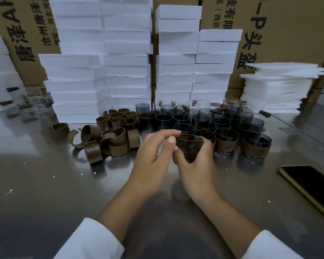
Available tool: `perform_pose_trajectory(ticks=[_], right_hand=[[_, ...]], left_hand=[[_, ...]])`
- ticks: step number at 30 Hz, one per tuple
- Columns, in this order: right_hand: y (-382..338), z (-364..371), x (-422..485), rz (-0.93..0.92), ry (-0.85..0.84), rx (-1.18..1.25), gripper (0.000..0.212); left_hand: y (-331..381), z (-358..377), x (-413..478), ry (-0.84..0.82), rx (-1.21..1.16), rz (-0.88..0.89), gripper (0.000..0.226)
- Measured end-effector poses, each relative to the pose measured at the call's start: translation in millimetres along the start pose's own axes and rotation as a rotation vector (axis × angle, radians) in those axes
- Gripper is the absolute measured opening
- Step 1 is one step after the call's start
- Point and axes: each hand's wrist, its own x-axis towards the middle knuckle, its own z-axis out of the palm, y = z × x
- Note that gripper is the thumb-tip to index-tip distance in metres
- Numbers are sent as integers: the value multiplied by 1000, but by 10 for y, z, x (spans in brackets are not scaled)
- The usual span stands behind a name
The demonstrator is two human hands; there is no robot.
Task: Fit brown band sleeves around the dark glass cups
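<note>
My right hand (195,171) grips a dark glass cup (189,144) at the table's middle, fingers wrapped around its lower part. A brown band seems to sit around that cup, mostly hidden by the fingers. My left hand (153,157) hovers just left of the cup, fingers spread, fingertips over its rim, holding nothing. A heap of loose brown band sleeves (108,141) lies to the left. Several bare dark cups (183,118) stand in rows behind. Two cups wearing brown bands (226,143) (255,148) stand to the right.
Stacks of white foam boxes (127,58) and cardboard cartons (288,28) wall off the back of the steel table (45,193). Clear glass cups (36,101) stand at the far left. A dark phone with a yellow edge (310,184) lies at the right. Flat foam sheets (277,86) are piled at the back right.
</note>
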Motion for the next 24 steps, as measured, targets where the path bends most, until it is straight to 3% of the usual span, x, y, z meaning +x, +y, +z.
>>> perform_pose_trajectory(ticks=[5,13,18,24], right_hand=[[24,2,-2,-11,3,0,35],[14,15,-43,-76,-80,-22,37],[33,26,-62,-87,-138,-66,48],[53,23,-55,-105,-177,-75,52]], left_hand=[[-19,-31,38,-37,-180,-64,29],[-74,-43,81,-61,-182,-116,35],[-68,-45,88,-64,-188,-145,37],[-52,-22,44,-104,-134,-93,37]])
